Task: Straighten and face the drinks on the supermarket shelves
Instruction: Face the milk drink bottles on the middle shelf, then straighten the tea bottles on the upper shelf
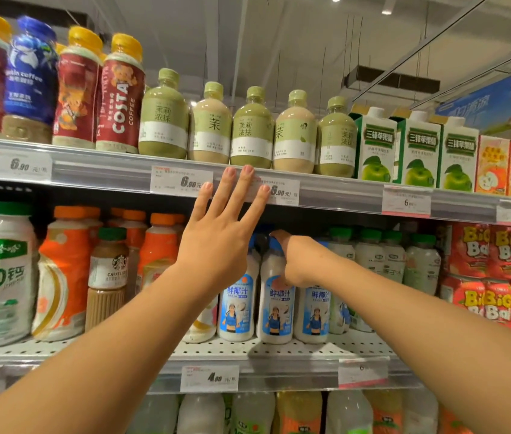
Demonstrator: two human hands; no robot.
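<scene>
Facing in progress: a coconut bottle (276, 296) on the middle shelf (279, 349) is gripped at its neck by the right hand (295, 258). The left hand (219, 233), fingers spread, is raised above that bottle, holding nothing. Label likely to be turned forward next.

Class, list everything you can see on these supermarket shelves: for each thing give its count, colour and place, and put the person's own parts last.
Costa coffee bottles: three, red with yellow caps, top shelf left.
Blue coffee bottle: one, among the Costa bottles.
Tea bottles: five, green or beige, top shelf middle.
Apple cartons: three, white and green, top shelf right.
Starbucks bottle: one, brown, middle shelf.
Orange bottles: several, middle shelf left.
Coconut drink bottles: three in front, white with blue labels, middle shelf.
Price tags: several, white, on the shelf rails.
Left hand: fingers spread, raised before the top rail.
Right hand: grips a coconut bottle's neck.
</scene>
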